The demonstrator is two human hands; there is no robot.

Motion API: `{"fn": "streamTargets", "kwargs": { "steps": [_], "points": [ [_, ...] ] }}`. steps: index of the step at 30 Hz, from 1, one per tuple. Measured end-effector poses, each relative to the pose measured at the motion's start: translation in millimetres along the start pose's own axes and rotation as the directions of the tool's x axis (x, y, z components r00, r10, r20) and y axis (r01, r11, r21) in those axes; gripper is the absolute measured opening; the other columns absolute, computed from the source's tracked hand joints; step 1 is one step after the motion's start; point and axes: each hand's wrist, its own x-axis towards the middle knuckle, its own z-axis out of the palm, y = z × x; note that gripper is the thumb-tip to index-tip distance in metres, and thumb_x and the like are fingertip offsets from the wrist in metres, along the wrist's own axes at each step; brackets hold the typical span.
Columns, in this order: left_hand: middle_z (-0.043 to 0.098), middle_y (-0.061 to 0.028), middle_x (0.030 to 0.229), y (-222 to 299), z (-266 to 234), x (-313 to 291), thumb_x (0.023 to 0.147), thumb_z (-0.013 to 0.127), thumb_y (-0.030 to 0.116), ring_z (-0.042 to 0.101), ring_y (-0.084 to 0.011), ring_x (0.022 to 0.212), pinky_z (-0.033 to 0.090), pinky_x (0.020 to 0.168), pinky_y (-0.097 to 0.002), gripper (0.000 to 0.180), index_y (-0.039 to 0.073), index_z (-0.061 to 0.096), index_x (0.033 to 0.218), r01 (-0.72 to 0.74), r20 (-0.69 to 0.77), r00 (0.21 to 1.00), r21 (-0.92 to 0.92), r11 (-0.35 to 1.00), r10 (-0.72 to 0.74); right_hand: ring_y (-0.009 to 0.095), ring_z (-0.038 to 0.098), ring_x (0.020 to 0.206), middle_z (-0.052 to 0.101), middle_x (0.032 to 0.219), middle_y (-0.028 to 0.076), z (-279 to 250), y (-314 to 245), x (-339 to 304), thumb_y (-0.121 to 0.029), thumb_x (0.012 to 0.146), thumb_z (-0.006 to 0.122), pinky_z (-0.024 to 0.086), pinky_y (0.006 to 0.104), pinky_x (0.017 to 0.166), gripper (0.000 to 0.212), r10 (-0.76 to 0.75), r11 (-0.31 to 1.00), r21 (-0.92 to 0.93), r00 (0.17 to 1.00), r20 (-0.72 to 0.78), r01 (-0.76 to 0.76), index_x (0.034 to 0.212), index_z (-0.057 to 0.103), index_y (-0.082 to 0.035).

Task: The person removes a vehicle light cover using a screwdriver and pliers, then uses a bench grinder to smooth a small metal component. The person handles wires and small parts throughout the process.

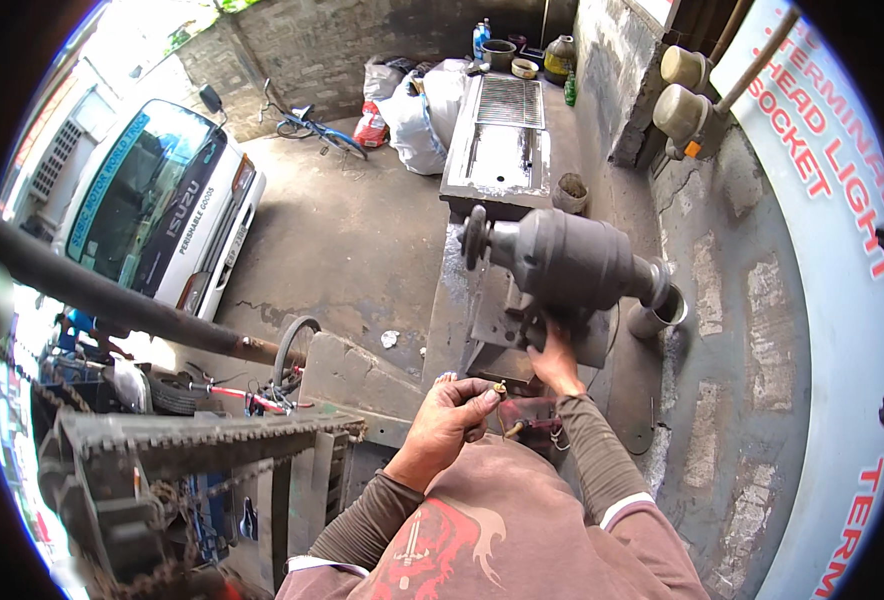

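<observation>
My left hand [449, 420] is closed in a pinch in front of my chest. Between its thumb and fingers sits a small brass-coloured fitting [500, 388], too small to make out fully. Ahead stands a dark grey bench grinder [577, 258] with a wheel [475, 238] at its left end. My right hand [559, 362] reaches to the front of the grinder's base, under the motor body. Its thumb shows, but the fingertips are hidden in the shadow there, so I cannot tell what they grip.
A metal-topped bench with a grate [509, 102] lies beyond the grinder. An upright pipe [659, 312] stands at its right. Far left are a white truck [162, 200] and a blue bicycle [312, 128]; a rusty frame with chains [192, 440] is nearer.
</observation>
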Motion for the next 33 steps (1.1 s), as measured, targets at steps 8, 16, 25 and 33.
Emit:
{"fn": "streamTargets", "kwargs": {
  "steps": [8, 16, 25, 33],
  "points": [
    [0.054, 0.0051, 0.074, 78, -71, 68, 0.096, 0.070, 0.017, 0.041, -0.0040, 0.055, 0.031, 0.050, -0.0209, 0.019, 0.001, 0.067, 0.105, 0.152, -0.023, 0.988, 0.131, 0.980, -0.150, 0.045, 0.057, 0.118, 0.056, 0.133, 0.024, 14, -9, 20, -0.013, 0.081, 0.068, 0.049, 0.0502, 0.097, 0.056, 0.254, 0.951, -0.140, 0.954, -0.158, -0.276, 0.134, 0.053, -0.006],
    [0.046, 0.0076, 0.071, 73, -103, 124, 0.098, 0.066, 0.018, 0.035, -0.0040, 0.057, 0.032, 0.051, -0.0212, 0.011, 0.007, 0.065, 0.099, 0.302, 0.063, 0.953, -0.140, 0.943, -0.296, 0.025, 0.071, 0.093, 0.070, 0.110, 0.018, -15, -128, -9, -0.017, 0.094, 0.069, 0.058, 0.0341, 0.082, 0.036, 0.454, 0.597, 0.696, 0.883, 0.116, -0.399, 0.123, 0.063, 0.003],
    [0.053, 0.0080, 0.074, 66, -115, 160, 0.100, 0.061, 0.019, 0.037, -0.0030, 0.056, 0.034, 0.051, -0.0211, 0.015, 0.007, 0.068, 0.106, 0.389, 0.050, 0.921, -0.150, 0.909, -0.386, 0.018, 0.070, 0.089, 0.071, 0.100, 0.011, 0, -183, 37, -0.010, 0.099, 0.062, 0.059, 0.0334, 0.084, 0.017, 0.365, 0.117, 0.928, 0.885, 0.291, -0.353, 0.107, 0.068, 0.004],
    [0.058, 0.0053, 0.079, 68, -133, 179, 0.099, 0.061, 0.018, 0.037, -0.0051, 0.056, 0.033, 0.050, -0.0229, 0.014, 0.006, 0.069, 0.103, 0.455, 0.062, 0.888, -0.250, 0.854, -0.455, 0.018, 0.069, 0.091, 0.071, 0.101, 0.010, 14, -185, 45, -0.006, 0.097, 0.064, 0.059, 0.0344, 0.086, 0.015, 0.405, 0.023, 0.942, 0.864, 0.299, -0.336, 0.108, 0.068, 0.002]
  ]
}}
